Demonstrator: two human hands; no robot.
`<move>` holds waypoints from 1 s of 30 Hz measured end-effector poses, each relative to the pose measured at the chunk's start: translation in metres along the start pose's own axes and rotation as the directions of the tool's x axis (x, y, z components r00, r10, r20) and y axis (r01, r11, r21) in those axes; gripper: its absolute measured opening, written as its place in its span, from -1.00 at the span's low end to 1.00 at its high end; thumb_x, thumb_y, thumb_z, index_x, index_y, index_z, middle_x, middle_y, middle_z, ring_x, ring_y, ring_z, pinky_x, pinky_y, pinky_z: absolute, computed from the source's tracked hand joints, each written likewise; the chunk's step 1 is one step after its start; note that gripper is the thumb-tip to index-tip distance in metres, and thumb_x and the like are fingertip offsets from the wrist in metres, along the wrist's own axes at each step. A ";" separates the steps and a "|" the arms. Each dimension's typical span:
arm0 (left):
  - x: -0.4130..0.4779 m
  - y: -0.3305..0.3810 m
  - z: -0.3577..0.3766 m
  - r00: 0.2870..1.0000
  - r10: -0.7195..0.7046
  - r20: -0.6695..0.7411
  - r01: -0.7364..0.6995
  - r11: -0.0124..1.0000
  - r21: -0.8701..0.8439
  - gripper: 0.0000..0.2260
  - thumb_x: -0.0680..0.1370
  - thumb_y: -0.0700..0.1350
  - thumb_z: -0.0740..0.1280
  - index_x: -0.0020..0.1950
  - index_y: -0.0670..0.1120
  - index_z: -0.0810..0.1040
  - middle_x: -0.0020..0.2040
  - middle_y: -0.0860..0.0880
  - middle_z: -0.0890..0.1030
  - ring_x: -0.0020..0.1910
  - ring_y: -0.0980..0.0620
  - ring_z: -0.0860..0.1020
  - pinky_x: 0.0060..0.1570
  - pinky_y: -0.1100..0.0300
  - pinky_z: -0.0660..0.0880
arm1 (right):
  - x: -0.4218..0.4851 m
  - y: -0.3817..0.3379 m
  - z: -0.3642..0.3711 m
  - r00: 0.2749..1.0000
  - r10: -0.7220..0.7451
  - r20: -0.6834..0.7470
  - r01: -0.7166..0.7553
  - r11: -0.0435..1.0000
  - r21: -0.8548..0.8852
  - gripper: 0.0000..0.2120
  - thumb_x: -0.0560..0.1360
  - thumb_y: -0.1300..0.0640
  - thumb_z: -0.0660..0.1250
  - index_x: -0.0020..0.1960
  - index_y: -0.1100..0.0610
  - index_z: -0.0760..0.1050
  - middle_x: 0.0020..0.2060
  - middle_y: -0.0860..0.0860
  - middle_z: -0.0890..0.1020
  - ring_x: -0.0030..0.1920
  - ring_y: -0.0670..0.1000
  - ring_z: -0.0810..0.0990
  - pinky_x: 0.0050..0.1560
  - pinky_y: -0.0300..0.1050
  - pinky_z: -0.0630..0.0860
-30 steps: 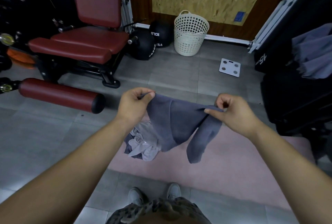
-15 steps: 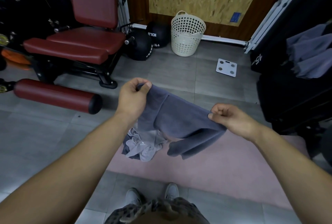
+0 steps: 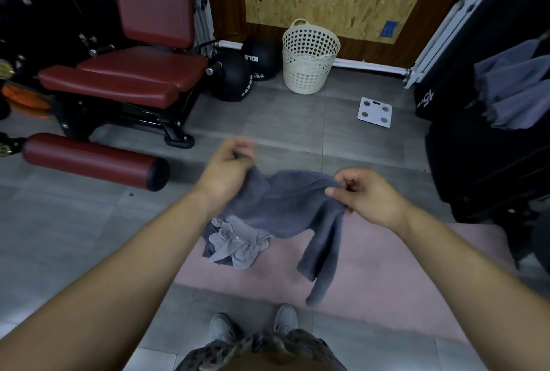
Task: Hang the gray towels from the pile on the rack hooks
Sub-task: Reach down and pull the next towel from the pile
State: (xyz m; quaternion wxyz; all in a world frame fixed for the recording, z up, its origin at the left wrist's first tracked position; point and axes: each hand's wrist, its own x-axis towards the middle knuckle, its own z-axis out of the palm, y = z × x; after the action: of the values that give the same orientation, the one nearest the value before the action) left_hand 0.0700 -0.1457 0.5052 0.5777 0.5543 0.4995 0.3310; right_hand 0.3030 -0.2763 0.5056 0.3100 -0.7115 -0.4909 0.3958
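I hold a dark gray towel [image 3: 293,206] spread between both hands at waist height. My left hand [image 3: 227,166] grips its left corner and looks blurred. My right hand [image 3: 361,195] pinches the right edge, and a long end of the towel droops below it. Under the towel, a small pile of lighter gray towels [image 3: 235,244] lies on the corner of a pink mat [image 3: 387,266]. At the right edge, gray towels [image 3: 515,93] hang on a dark rack [image 3: 488,162]; its hooks are hidden.
A red weight bench [image 3: 131,72] and its red roller pad [image 3: 92,160] stand at the left. Two black medicine balls [image 3: 247,72], a cream laundry basket [image 3: 309,57] and a white scale [image 3: 375,108] sit on the gray floor ahead. My shoes [image 3: 253,323] show at the bottom.
My left hand has dropped and moved right with its corner, while the right hand has lifted slightly. The towel now sags in the middle and one end hangs lower at the right.
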 end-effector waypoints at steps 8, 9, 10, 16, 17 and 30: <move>-0.029 0.017 0.026 0.793 -0.023 0.609 -0.051 0.993 0.104 -0.79 0.62 -0.22 0.32 0.24 -0.17 0.61 -0.08 0.04 0.65 -0.25 0.30 0.53 -0.08 0.40 0.46 | -0.009 -0.042 0.009 0.997 -0.045 0.059 0.039 0.994 0.100 -0.86 0.40 0.29 0.56 -0.26 0.19 0.61 -0.38 0.03 0.54 -0.42 -0.10 0.55 -0.32 -0.12 0.63; -0.029 0.017 0.026 0.789 -0.004 0.615 -0.088 0.989 0.120 -0.84 0.61 -0.22 0.35 0.15 -0.20 0.64 -0.16 0.06 0.64 -0.27 0.27 0.52 -0.11 0.37 0.45 | -0.010 -0.042 0.006 0.997 -0.059 0.057 0.055 0.995 0.078 -0.86 0.39 0.27 0.57 -0.26 0.21 0.62 -0.38 0.05 0.54 -0.43 -0.09 0.54 -0.34 -0.12 0.62; -0.028 0.016 0.027 0.786 0.010 0.618 -0.114 0.985 0.129 -0.89 0.60 -0.22 0.37 0.07 -0.21 0.66 -0.22 0.09 0.63 -0.27 0.26 0.53 -0.11 0.35 0.44 | -0.011 -0.041 0.004 0.996 -0.068 0.061 0.065 0.996 0.055 -0.85 0.39 0.24 0.58 -0.24 0.24 0.62 -0.38 0.08 0.54 -0.43 -0.07 0.52 -0.36 -0.12 0.60; -0.022 0.025 0.025 0.865 0.084 0.495 -0.109 0.994 0.021 -0.84 0.60 -0.28 0.33 -0.14 -0.08 0.57 -0.35 0.18 0.56 -0.34 0.26 0.48 -0.20 0.41 0.42 | -0.012 -0.025 -0.001 0.983 -0.066 0.173 0.073 0.997 -0.034 -0.63 0.53 0.09 0.45 -0.30 0.18 0.35 -0.42 -0.04 0.32 -0.38 -0.07 0.26 -0.37 -0.17 0.23; -0.020 0.027 0.023 0.885 0.102 0.455 -0.104 0.994 -0.019 -0.83 0.60 -0.30 0.32 -0.14 -0.09 0.56 -0.36 0.17 0.55 -0.36 0.26 0.46 -0.22 0.42 0.41 | -0.012 -0.022 -0.002 0.982 -0.032 0.187 0.039 0.999 -0.037 -0.62 0.55 0.07 0.43 -0.30 0.14 0.32 -0.43 -0.06 0.30 -0.40 -0.08 0.25 -0.39 -0.19 0.22; 0.004 0.001 -0.012 0.999 0.019 -0.031 -0.017 0.998 0.060 -0.77 0.61 -0.30 0.27 -0.19 -0.04 0.51 -0.28 0.02 0.52 -0.25 0.11 0.46 -0.16 0.27 0.40 | -0.015 -0.011 -0.010 0.976 -0.030 0.217 -0.028 0.965 0.259 -0.81 0.55 0.17 0.41 -0.21 0.20 0.51 -0.32 0.13 0.50 -0.28 0.06 0.54 -0.25 -0.03 0.63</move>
State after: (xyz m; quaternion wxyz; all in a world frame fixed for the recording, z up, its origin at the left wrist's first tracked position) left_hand 0.0599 -0.1377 0.5065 0.5499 0.5703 0.5134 0.3299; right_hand 0.3033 -0.2871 0.5232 0.3450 -0.6165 -0.4660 0.5327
